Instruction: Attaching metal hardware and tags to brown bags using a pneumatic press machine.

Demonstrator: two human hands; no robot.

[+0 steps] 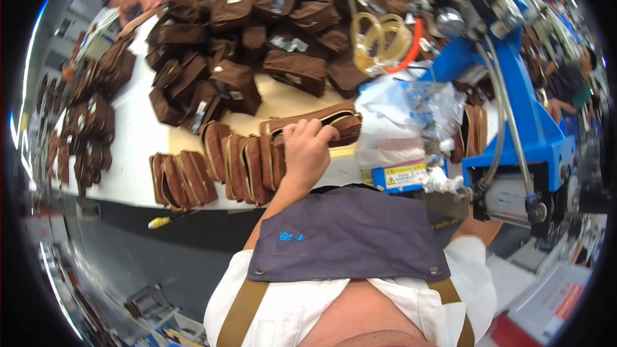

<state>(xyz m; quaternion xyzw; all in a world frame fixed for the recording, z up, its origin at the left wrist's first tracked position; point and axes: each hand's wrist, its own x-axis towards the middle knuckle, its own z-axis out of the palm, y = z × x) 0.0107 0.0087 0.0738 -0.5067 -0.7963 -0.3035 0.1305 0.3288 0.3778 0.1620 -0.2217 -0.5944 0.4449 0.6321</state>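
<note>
My left hand [308, 151] is closed, its fingers curled over the top edge of a brown zip pouch [349, 127]. The pouch lies lengthwise at the table's near side, and its zip opening gapes at the right end. Just left of my hand, several brown pouches with gold-coloured zips [245, 167] stand packed side by side. Another small group of zip pouches [182, 180] stands further left at the table edge. My right forearm [479, 228] reaches in behind the blue machine [517, 148], which hides the right hand.
A big heap of dark brown pouches [238, 38] with white tags covers the far side of the white table [138, 135]. Clear plastic bags [398, 115] lie beside the blue machine. Coiled yellowish tubing [376, 42] hangs above them. Another person [138, 3] is at the far left.
</note>
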